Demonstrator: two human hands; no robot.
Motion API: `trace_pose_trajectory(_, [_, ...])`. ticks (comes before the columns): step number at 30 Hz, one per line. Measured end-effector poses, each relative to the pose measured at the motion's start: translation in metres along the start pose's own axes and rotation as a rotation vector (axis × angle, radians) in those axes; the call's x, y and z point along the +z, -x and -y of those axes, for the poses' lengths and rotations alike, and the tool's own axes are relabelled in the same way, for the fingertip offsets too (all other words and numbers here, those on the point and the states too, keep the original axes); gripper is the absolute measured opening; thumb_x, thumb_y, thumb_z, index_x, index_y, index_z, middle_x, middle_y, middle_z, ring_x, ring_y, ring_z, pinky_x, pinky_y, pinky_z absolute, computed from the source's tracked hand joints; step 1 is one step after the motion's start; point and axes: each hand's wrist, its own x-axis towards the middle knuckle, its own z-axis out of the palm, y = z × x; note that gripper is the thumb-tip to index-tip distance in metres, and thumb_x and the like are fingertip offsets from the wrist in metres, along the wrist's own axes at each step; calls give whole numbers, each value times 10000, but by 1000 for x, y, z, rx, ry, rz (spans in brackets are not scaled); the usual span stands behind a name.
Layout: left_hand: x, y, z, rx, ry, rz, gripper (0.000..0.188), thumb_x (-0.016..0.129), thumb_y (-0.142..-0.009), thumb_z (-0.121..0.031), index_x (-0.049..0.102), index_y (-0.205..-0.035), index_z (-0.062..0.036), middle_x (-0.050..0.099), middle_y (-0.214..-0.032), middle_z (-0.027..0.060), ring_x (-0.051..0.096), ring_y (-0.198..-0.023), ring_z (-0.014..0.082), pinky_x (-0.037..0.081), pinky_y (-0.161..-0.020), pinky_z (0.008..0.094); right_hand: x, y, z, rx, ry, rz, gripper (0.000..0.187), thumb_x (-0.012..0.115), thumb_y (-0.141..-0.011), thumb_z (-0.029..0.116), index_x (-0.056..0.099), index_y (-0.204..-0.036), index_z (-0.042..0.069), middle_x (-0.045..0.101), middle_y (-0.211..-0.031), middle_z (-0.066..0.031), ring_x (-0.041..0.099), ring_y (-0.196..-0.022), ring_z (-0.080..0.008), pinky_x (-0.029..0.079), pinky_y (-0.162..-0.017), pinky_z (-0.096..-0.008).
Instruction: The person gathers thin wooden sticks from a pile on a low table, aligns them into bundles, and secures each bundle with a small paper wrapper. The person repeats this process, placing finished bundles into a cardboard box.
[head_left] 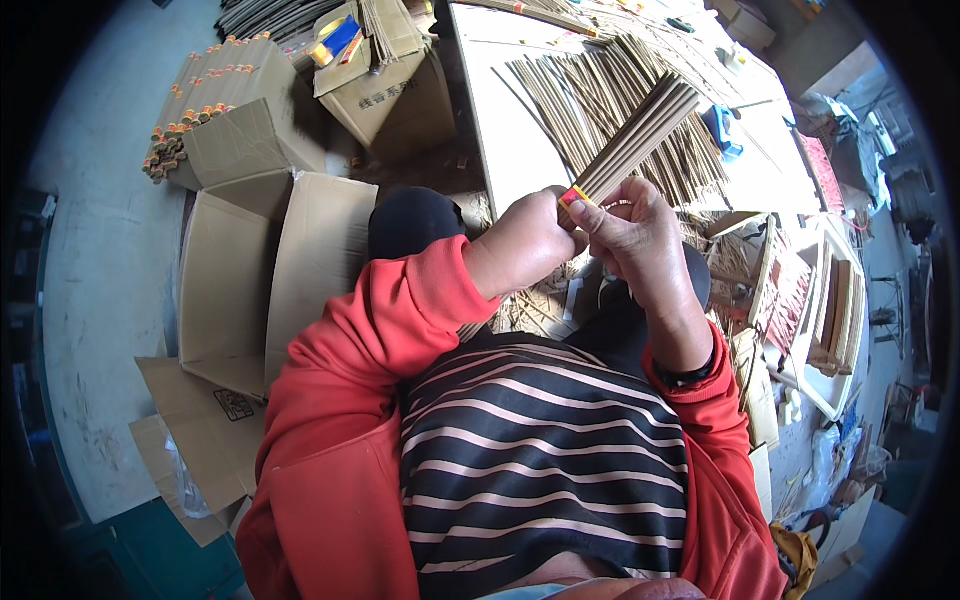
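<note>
As I read the head view from left to right, the upper left has a carton with banded bundles piled above its rim; a knock could probably spill some. Left of centre, an open carton has its flap near the red sleeve; a wide elbow swing might catch it.

Upper centre: left hand closed round the lower end of the stick bundle, which leans up and right. Right hand pinches at the red-and-yellow band, thumb on it. My concern: uneven thumb pressure could skew or tear the band; a slack left grip could let sticks slide out of line.

Beyond, loose sticks cover the worktop. Dropped sticks would likely mix in there. Whether the bundle's far end touches them, I cannot tell.
</note>
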Motion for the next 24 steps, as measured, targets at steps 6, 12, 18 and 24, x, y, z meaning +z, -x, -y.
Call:
trace_pose_trajectory(6, [8, 9, -19, -89, 56, 44, 184, 558, -722, 30, 515, -900, 25, 555, -722, 33, 510, -610, 84, 412, -538, 226, -4, 1, 1, 38, 69, 8, 334, 735, -733, 204, 484, -804, -4, 566, -598, -46, 468, -461, -35, 322, -379, -171])
trace_pose_trajectory(12, [8, 24, -52, -247, 125, 160, 213, 524, -702, -12, 476, -908, 11, 484, -671, 17, 440, -529, 53, 364, -439, 198, -5, 10, 10, 70, 4, 26, 318, 745, -721, 197, 499, -770, 2, 536, -601, -18, 456, -477, -30, 323, -388, -170])
trace_pose_trajectory(18, [5, 31, -51, -280, 320, 184, 224, 452, -815, -217, 475, -932, -28, 470, -607, 23, 423, -451, 73, 338, -402, 193, -11, 17, 22, 95, -20, 85, 301, 736, -736, 187, 522, -817, -7, 541, -620, -16, 469, -490, -36, 337, -403, -168])
trace_pose_trajectory(24, [6, 32, -49, -179, 279, 200, 466, 266, -942, -443, 497, -918, -39, 479, -577, 24, 413, -416, 65, 341, -384, 181, -10, 19, 23, 104, -31, 99, 280, 715, -757, 172, 532, -866, -9, 547, -622, -9, 470, -486, -33, 342, -408, -169])
